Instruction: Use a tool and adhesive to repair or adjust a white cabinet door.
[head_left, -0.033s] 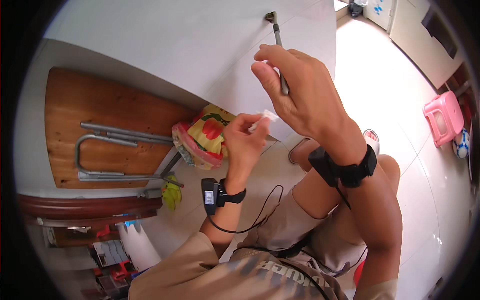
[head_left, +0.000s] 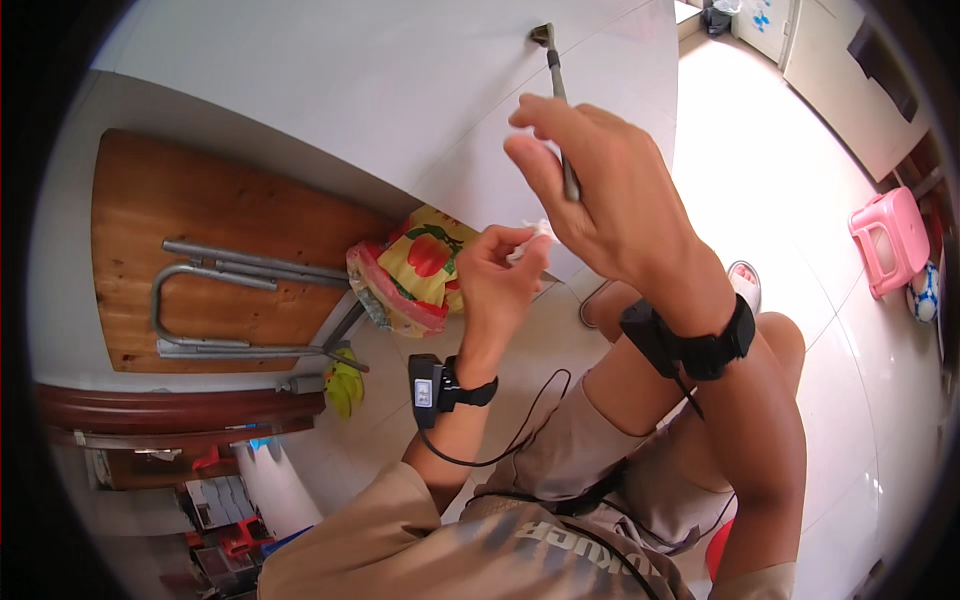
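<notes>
Nearest is the right hand (head_left: 625, 190), raised with its palm side turned inward, thumb and forefinger curved and parted at the tips. A grey tool (head_left: 558, 90) shows through that gap, its handle end by the base of the thumb and its dark head pointing away beyond the fingers; I cannot tell whether the hand grips it or it lies on the white table (head_left: 330, 80). Just below and left of that thumb, the left hand (head_left: 495, 290) is closed at the fingertips on a crumpled white scrap (head_left: 540, 229), perhaps tissue, one end poking out toward the right hand.

The scrap could slip or shed bits, since only the fingertips hold it. The right hand could knock the tool askew if it swings against the handle. The black cable (head_left: 470, 464), looping behind the left hand from its wrist box (head_left: 424, 385), might snag on a leg if that arm reaches far.

Just left of the left hand sits a yellow-and-red bag (head_left: 428, 258); its contents are hidden. Farther left leans a wooden folding table (head_left: 240, 190). Well off to the right of the right hand is a pink stool (head_left: 888, 235), and far ahead of it a black bag (head_left: 716, 18), contents unseen.
</notes>
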